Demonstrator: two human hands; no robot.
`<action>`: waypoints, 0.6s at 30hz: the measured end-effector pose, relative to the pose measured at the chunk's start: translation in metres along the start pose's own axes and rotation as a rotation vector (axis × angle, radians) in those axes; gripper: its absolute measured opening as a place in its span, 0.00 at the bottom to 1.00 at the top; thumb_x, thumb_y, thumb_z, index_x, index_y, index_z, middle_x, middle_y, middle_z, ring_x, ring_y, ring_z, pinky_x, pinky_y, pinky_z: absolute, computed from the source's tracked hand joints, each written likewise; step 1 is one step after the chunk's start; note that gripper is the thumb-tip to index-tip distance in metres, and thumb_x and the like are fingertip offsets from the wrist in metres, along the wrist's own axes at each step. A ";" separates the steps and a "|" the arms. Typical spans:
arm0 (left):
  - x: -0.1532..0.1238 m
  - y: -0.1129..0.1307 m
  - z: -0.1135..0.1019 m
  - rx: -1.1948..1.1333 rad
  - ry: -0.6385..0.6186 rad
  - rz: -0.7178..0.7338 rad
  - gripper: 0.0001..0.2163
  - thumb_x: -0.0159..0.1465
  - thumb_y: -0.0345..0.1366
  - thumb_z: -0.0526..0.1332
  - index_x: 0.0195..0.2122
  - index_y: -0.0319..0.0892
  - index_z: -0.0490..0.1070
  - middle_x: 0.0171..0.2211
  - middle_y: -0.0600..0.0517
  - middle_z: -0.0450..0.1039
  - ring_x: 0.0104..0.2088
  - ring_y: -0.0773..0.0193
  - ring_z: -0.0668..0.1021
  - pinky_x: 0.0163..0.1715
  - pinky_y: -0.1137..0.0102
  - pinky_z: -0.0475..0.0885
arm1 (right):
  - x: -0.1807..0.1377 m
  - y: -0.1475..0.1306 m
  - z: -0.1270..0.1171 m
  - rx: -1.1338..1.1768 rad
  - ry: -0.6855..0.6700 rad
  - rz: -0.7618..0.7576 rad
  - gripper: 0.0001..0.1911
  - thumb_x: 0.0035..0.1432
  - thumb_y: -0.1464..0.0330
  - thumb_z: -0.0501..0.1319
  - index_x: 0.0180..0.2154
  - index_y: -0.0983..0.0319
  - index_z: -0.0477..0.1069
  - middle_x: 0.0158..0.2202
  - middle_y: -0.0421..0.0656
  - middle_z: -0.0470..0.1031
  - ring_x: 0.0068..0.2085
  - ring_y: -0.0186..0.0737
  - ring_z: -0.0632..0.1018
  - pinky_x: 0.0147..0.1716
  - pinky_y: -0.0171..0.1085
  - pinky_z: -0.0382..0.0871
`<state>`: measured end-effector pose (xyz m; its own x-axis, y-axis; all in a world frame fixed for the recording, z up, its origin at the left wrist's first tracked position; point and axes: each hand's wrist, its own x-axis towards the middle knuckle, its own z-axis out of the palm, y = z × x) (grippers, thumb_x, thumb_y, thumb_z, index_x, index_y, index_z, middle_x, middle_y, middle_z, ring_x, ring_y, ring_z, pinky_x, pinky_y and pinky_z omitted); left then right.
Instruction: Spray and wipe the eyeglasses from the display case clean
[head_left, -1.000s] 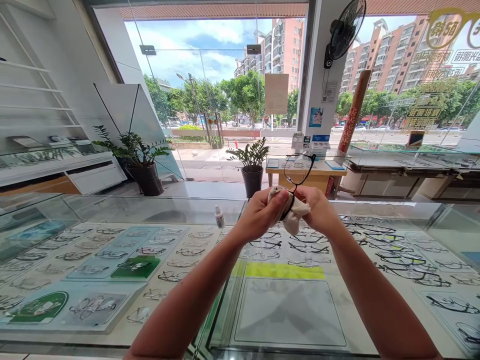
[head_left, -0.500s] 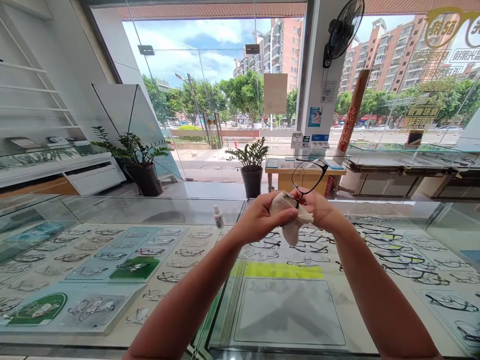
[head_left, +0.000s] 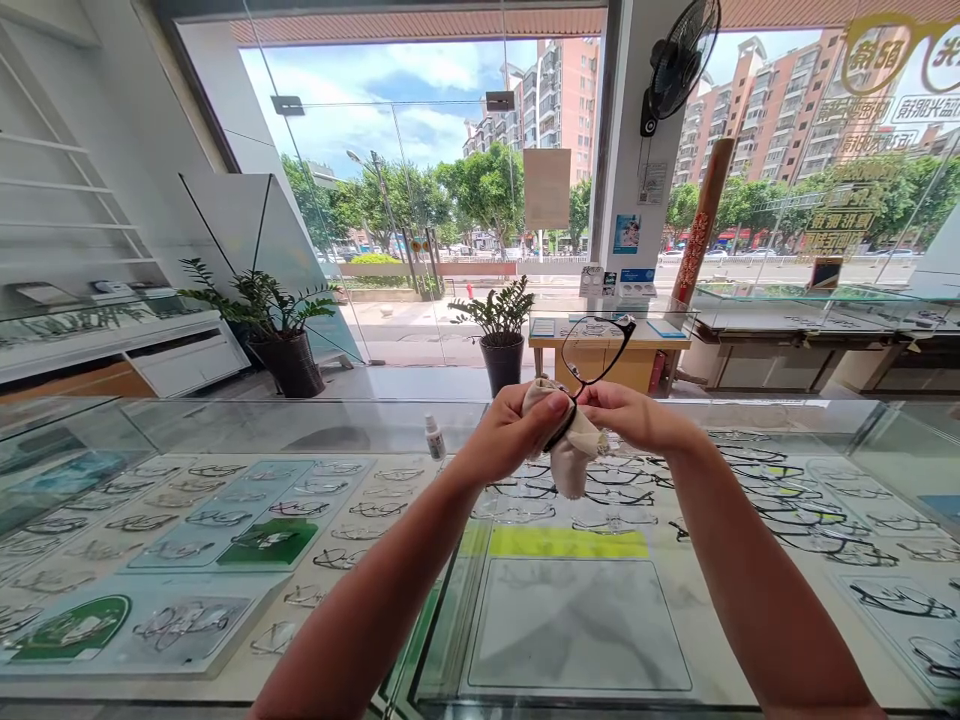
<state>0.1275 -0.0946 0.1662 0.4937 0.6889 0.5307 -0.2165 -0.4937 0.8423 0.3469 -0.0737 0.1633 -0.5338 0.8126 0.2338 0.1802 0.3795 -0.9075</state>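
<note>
I hold a pair of black-framed glasses (head_left: 598,349) up over the glass counter. My left hand (head_left: 510,432) is closed, pinching a beige cleaning cloth (head_left: 571,456) round the lower lens. My right hand (head_left: 634,415) is closed on the frame beside the cloth, with the upper lens sticking up above both hands. Part of the frame is hidden inside the cloth and fingers.
A glass display counter (head_left: 300,425) below holds several rows of spectacle frames. A small white dropper bottle (head_left: 434,438) stands on it left of my hands. A grey mat (head_left: 577,625) lies near me. Potted plants (head_left: 501,330), a wooden table (head_left: 600,350) and a wall fan (head_left: 675,62) are beyond.
The glasses tilted right and then back left as my hands turned them inside the cloth. Both hands drifted slightly left and stayed together on the frame.
</note>
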 end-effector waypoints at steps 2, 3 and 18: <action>0.000 -0.003 -0.003 0.000 0.022 -0.005 0.28 0.66 0.61 0.67 0.26 0.40 0.65 0.22 0.57 0.60 0.22 0.72 0.60 0.22 0.74 0.56 | 0.001 -0.003 0.000 0.043 0.008 0.004 0.25 0.56 0.46 0.73 0.34 0.59 0.71 0.30 0.40 0.77 0.31 0.37 0.73 0.31 0.38 0.67; 0.000 -0.004 -0.004 -0.006 0.036 -0.009 0.27 0.66 0.61 0.67 0.27 0.40 0.66 0.22 0.57 0.60 0.23 0.72 0.61 0.22 0.74 0.56 | 0.001 -0.006 0.002 0.055 0.050 -0.006 0.24 0.55 0.46 0.73 0.34 0.59 0.71 0.30 0.40 0.77 0.31 0.37 0.73 0.31 0.38 0.67; 0.002 -0.004 -0.005 -0.033 0.012 0.028 0.18 0.65 0.48 0.73 0.48 0.41 0.78 0.38 0.51 0.76 0.35 0.67 0.74 0.37 0.73 0.70 | 0.000 -0.035 0.043 0.590 0.446 -0.223 0.11 0.50 0.58 0.80 0.36 0.51 0.86 0.41 0.40 0.87 0.44 0.42 0.83 0.46 0.42 0.78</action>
<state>0.1258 -0.0883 0.1642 0.4768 0.6817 0.5549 -0.2581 -0.4948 0.8298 0.3044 -0.1059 0.1803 -0.0998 0.8935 0.4378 -0.4298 0.3581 -0.8289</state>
